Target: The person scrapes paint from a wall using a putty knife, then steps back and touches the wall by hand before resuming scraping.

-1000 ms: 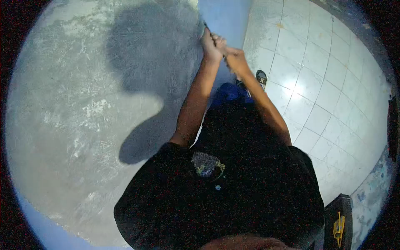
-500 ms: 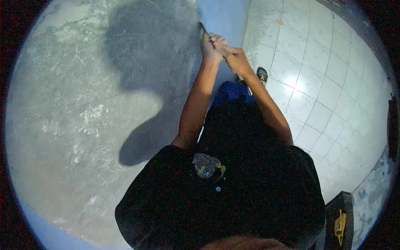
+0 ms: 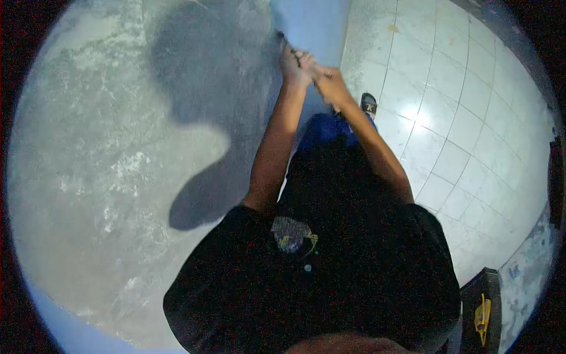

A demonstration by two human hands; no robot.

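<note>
In the head view a slim, dark scraper point(image 3: 281, 36) meets the wall where blue paint point(image 3: 312, 23) borders a bare grey patch point(image 3: 118, 118). My left hand point(image 3: 296, 67) is closed around it near the blade end. Just behind, my right hand point(image 3: 331, 86) is also closed, gripping its rear part close to the left hand. Most of the handle is hidden by my fingers, and the tip is slightly blurred.
Pale floor tiles point(image 3: 451, 118) lie to the right, with my sandalled foot point(image 3: 369, 104) on them. At the lower right a dark box-like piece point(image 3: 489, 283) bears a yellow object point(image 3: 483, 318). A large shadow falls across the wall.
Both hands and the scraper have shifted slightly left along the wall. The grip of each hand stays the same.
</note>
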